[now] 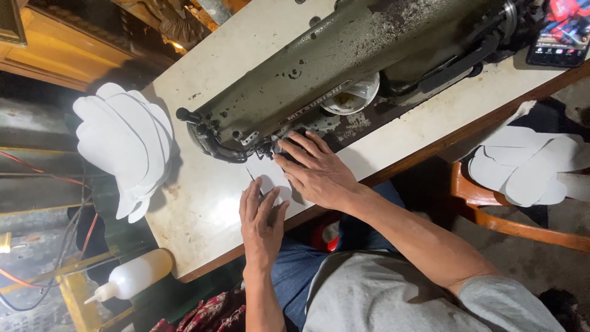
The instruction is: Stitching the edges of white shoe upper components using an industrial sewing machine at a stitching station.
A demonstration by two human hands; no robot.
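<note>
A white cut fabric piece [263, 172] lies on the cream sewing table [203, 215], right at the needle and presser foot [268, 147] of an old olive-green sewing machine [344, 55]. My right hand [316, 172] lies flat on the piece, fingertips close beside the presser foot. My left hand [261, 224] rests palm down on the near part of the same piece, fingers spread and pointing toward the needle. Neither hand grips anything; both only press on the fabric.
A stack of white cut pieces [123, 144] sits at the table's left end. More white pieces [522, 166] lie on an orange wooden chair [491, 218] at the right. A plastic squeeze bottle [132, 276] lies below the table edge. A phone [562, 34] and a small white cup [356, 98] lie by the machine.
</note>
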